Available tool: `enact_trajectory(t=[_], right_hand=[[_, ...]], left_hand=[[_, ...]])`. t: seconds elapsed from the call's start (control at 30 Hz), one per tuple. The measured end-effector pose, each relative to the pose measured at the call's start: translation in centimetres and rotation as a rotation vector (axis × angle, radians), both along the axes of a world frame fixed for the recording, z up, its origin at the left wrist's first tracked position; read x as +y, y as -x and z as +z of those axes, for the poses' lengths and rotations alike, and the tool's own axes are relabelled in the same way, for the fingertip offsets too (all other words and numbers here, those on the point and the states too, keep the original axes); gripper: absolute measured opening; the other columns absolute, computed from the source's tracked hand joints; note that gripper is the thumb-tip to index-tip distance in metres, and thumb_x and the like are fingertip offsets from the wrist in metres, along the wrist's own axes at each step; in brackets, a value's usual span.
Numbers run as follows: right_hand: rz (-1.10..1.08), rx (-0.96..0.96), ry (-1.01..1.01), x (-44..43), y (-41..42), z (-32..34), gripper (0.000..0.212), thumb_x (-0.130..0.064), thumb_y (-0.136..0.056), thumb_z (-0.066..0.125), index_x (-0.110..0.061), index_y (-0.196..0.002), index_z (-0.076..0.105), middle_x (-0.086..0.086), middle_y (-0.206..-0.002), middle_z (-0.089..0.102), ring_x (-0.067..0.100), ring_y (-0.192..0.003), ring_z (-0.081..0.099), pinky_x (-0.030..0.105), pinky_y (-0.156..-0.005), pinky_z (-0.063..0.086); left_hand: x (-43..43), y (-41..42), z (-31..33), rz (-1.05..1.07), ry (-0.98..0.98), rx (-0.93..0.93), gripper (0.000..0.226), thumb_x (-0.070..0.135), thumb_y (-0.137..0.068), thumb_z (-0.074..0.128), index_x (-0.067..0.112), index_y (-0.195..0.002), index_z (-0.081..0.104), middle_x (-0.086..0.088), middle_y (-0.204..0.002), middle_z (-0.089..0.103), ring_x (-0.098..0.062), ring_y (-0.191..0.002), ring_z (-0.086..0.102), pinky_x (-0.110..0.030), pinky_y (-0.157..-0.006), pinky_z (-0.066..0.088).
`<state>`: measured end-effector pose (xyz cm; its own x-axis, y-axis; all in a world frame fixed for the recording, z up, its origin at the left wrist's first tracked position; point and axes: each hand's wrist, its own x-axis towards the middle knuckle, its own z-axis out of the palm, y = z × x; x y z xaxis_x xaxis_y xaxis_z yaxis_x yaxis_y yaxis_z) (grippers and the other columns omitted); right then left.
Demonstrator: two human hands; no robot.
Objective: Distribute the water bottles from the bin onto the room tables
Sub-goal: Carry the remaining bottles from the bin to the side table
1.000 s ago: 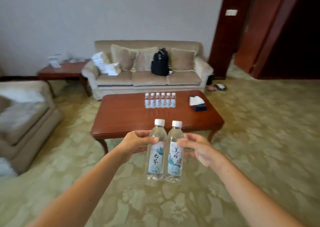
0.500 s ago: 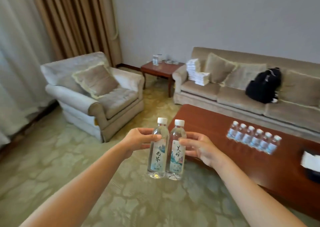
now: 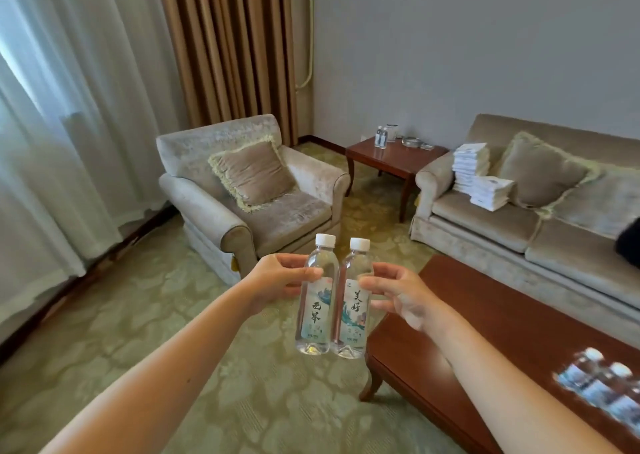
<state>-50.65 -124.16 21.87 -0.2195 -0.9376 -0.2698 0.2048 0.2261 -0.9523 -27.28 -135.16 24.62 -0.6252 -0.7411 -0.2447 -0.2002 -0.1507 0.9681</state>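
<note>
I hold two clear water bottles with white caps upright, side by side, in front of me above the carpet. My left hand (image 3: 277,279) pinches the left bottle (image 3: 316,301) near its shoulder. My right hand (image 3: 398,292) pinches the right bottle (image 3: 353,306) the same way. A row of several more bottles (image 3: 602,389) stands on the long wooden coffee table (image 3: 485,343) at the lower right. Two small bottles (image 3: 380,137) stand on the square side table (image 3: 394,157) in the far corner. No bin is in view.
A beige armchair (image 3: 249,194) with a cushion stands ahead on the left, before white and brown curtains. A beige sofa (image 3: 519,218) along the right wall carries stacked white towels (image 3: 476,173) and cushions. Patterned green carpet lies between the armchair and the coffee table.
My view has swung left, from the sofa and coffee table toward the armchair and corner side table. Both hands still hold the two bottles together in front of me.
</note>
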Motion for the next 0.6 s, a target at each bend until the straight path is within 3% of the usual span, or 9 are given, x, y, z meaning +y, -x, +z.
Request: enact_trajectory(t=[0.07, 0.2, 0.33, 0.47, 0.6], right_hand=[[0.002, 0.0, -0.004, -3.4, 1.3, -0.3, 0.08, -0.021, -0.048, 0.093, -0.009, -0.122, 0.065, 0.014, -0.119, 0.071, 0.026, -0.106, 0.071, 0.044, -0.086, 0.059], [-0.015, 0.012, -0.002, -11.0, 3.8, -0.8, 0.064, -0.014, -0.059, 0.087, -0.009, -0.12, 0.065, 0.01, -0.112, 0.073, 0.021, -0.096, 0.073, 0.032, -0.066, 0.059], [-0.072, 0.025, 0.01, -19.9, 6.7, -0.7, 0.077, -0.021, -0.049, 0.091, -0.009, -0.12, 0.065, 0.012, -0.114, 0.073, 0.024, -0.1, 0.073, 0.036, -0.071, 0.06], [-0.139, 0.018, 0.034, -28.2, 9.7, 0.1, 0.065, -0.015, -0.054, 0.087, -0.007, -0.115, 0.066, 0.01, -0.106, 0.075, 0.023, -0.094, 0.074, 0.034, -0.065, 0.059], [-0.163, 0.006, 0.036, -35.0, 12.8, 0.4, 0.051, -0.006, -0.065, 0.083, -0.006, -0.113, 0.066, 0.009, -0.099, 0.076, 0.022, -0.088, 0.075, 0.031, -0.062, 0.059]], left_hand=[[-3.6, 1.2, -0.7, 0.002, -0.012, -0.006, 0.063, 0.033, -0.057, 0.089, 0.012, -0.114, 0.072, -0.009, -0.108, 0.075, -0.023, -0.102, 0.071, -0.03, -0.08, 0.057], [-11.7, 4.2, -1.5, -0.044, -0.029, 0.008, 0.065, 0.033, -0.056, 0.092, 0.012, -0.114, 0.072, -0.009, -0.109, 0.075, -0.023, -0.104, 0.07, -0.035, -0.089, 0.056], [-21.4, 7.7, -1.2, -0.077, -0.039, 0.027, 0.044, 0.017, -0.068, 0.082, 0.007, -0.11, 0.072, -0.011, -0.105, 0.075, -0.02, -0.093, 0.073, -0.027, -0.074, 0.059], [-31.7, 11.7, -0.5, -0.156, 0.042, -0.059, 0.062, 0.038, -0.058, 0.091, 0.017, -0.114, 0.073, -0.005, -0.11, 0.074, -0.02, -0.106, 0.07, -0.04, -0.097, 0.053], [-39.4, 15.7, -0.1, -0.191, 0.039, -0.069, 0.062, 0.04, -0.057, 0.088, 0.018, -0.114, 0.073, -0.003, -0.109, 0.075, -0.018, -0.105, 0.07, -0.035, -0.093, 0.054]])
